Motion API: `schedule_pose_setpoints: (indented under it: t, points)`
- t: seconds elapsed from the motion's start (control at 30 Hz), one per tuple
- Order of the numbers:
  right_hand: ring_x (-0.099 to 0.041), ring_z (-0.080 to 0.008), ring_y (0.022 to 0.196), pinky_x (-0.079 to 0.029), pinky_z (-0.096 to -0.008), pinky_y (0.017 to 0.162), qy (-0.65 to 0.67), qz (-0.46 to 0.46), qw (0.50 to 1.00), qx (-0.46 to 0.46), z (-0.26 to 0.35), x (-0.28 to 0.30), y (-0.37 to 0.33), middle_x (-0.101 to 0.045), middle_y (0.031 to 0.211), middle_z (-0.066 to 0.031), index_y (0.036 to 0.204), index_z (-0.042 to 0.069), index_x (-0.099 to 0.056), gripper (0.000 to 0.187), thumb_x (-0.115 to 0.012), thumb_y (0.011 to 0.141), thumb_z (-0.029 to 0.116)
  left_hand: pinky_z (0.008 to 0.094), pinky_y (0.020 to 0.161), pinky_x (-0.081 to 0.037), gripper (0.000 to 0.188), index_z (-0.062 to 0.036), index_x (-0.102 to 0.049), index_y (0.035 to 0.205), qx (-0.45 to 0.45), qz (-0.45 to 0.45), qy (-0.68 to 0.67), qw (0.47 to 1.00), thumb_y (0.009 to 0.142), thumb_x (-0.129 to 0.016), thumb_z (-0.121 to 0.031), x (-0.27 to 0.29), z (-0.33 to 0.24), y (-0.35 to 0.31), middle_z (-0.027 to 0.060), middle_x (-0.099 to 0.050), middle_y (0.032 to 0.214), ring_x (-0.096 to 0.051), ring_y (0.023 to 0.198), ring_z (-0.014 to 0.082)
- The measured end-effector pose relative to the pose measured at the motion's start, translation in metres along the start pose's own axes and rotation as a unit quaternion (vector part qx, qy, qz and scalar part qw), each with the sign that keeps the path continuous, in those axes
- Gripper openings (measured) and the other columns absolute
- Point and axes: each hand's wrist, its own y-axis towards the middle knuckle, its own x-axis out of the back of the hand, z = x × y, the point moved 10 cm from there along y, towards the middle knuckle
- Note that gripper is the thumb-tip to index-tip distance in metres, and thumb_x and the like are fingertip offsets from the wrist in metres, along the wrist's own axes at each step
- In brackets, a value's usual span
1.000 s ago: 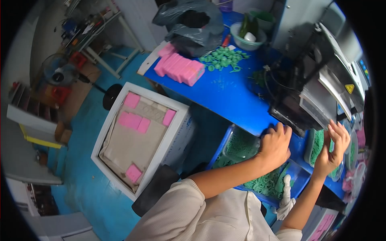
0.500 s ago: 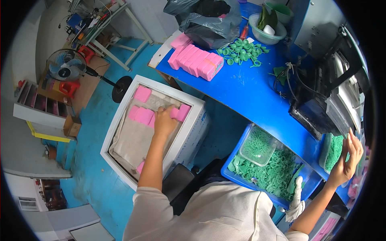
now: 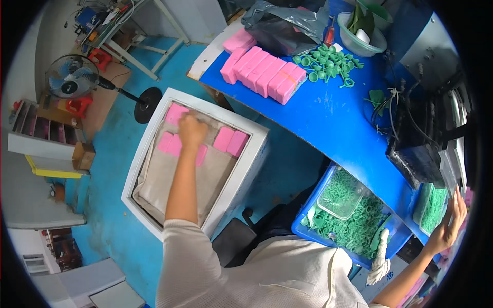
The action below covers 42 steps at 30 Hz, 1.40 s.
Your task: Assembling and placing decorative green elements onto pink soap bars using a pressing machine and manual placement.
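My left hand [image 3: 192,129] is curled at the far left corner of a white box-like frame [image 3: 139,169] padded with beige cloth. Its blurred fingers meet the edge of a flat pink block [image 3: 176,114]; whatever is inside them is hidden. On the cloth, a few more pink blocks [image 3: 165,141] lie beside my wrist, and a pink pair [image 3: 224,138] sits near the right rim. Far to the right, my right hand [image 3: 447,226] is open with fingers stretched up, fingertips by the clear edge [image 3: 448,169] of a black machine [image 3: 411,154].
A blue table [image 3: 318,118] holds a row of pink blocks [image 3: 262,72], green spoon-like pieces [image 3: 331,64], a grey plastic bag [image 3: 282,28] and a bowl [image 3: 362,45]. Below it, a blue crate [image 3: 303,218] carries green pieces and a clear tub. A fan [image 3: 72,77] stands left.
My left hand has moved from the pink pair near the right rim to the block in the far left corner. The pair now lies uncovered. My right hand stays by the machine. The view has shifted slightly.
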Motion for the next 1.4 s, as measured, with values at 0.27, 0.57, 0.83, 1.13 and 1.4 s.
schedule_pose_setpoints:
  t: [0.27, 0.57, 0.83, 1.13, 1.4]
  points:
    - [-0.057, -0.0286, 0.111, -0.041, -0.0385, 0.100, -0.115, -0.011, 0.993, 0.021, 0.021, -0.004, 0.019, -0.065, 0.116, -0.0165, 0.111, -0.002, -0.063, 0.035, -0.053, 0.081, -0.017, 0.0448, 0.100, -0.038, 0.066, 0.0035, -0.053, 0.117, 0.052, 0.022, 0.182, 0.982, 0.069, -0.069, -0.039, -0.021, 0.046, 0.051, 0.0234, -0.052, 0.121, -0.048, 0.115, 0.0400]
    - [-0.058, -0.0280, 0.105, -0.043, -0.0382, 0.095, -0.078, -0.073, 0.994, -0.005, 0.032, -0.015, 0.026, -0.068, 0.109, -0.0112, 0.103, 0.000, -0.066, 0.035, -0.064, 0.071, -0.015, 0.0442, 0.104, -0.035, 0.076, 0.0044, -0.049, 0.123, -0.016, 0.057, 0.168, 0.984, 0.067, -0.074, -0.042, -0.037, 0.089, 0.048, 0.0250, -0.054, 0.123, -0.049, 0.118, 0.0385]
    - [-0.058, -0.0298, 0.103, -0.043, -0.0396, 0.093, -0.123, -0.089, 0.988, -0.025, 0.062, -0.014, 0.034, -0.066, 0.109, -0.0103, 0.100, 0.003, -0.066, 0.029, -0.065, 0.074, -0.010, 0.0343, 0.081, -0.049, 0.042, 0.0019, -0.061, 0.105, 0.006, -0.040, -0.159, 0.986, 0.072, -0.075, -0.022, 0.023, 0.035, -0.018, 0.0118, -0.062, 0.087, -0.060, 0.090, 0.0247]
    - [-0.056, -0.0338, 0.099, -0.046, -0.0428, 0.087, 0.322, 0.174, 0.910, -0.194, 0.120, -0.110, -0.045, -0.055, 0.116, -0.0225, 0.102, 0.001, -0.050, 0.044, -0.073, 0.081, 0.031, 0.0336, 0.076, -0.050, 0.052, -0.0006, -0.052, 0.110, -0.392, -0.015, -0.382, 0.837, 0.068, -0.082, -0.011, 0.107, -0.313, -0.267, 0.0144, -0.061, 0.098, -0.062, 0.087, 0.0254]
    - [-0.046, -0.0191, 0.092, -0.040, -0.0337, 0.084, 0.511, 0.055, 0.801, -0.309, 0.077, -0.093, -0.096, -0.051, 0.109, -0.0146, 0.096, 0.005, -0.038, 0.031, -0.065, 0.084, 0.016, 0.0445, 0.098, -0.045, 0.061, -0.0014, -0.038, 0.118, -0.454, 0.241, -0.516, 0.685, 0.074, -0.079, -0.010, 0.088, -0.399, -0.343, 0.0294, -0.040, 0.135, -0.048, 0.125, 0.0361]
